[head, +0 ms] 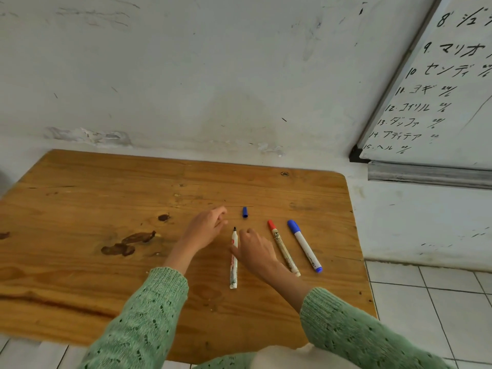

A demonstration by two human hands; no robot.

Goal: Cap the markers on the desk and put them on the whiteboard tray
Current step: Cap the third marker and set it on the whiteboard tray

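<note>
Right hand [254, 251] low over the wooden desk [80, 209], fingers loosely spread, holding nothing; thumb side touching or just beside the uncapped white marker with the bare black tip [233, 258] — contact hard to confirm from this angle. Left hand [206, 229] also empty, fingers half curled, reaching toward the small loose blue cap [245, 212] just beyond the fingertips.

Further right, lying side by side and apart from both hands: a beige marker with a red cap [283, 247] and a white marker with a blue cap [304, 245], both already closed. Grey metal whiteboard tray [426, 173] well apart, past the desk's far right corner, with no markers visible in it.

Risks from here:
- Knocking the cap away with curled fingers — small, round, apt to roll.
- Nudging the open marker so it rolls or streaks ink on wood.
- Pushing a cap on askew, so it never seats.
- Possible colour mismatch, blue cap on a black tip.
</note>
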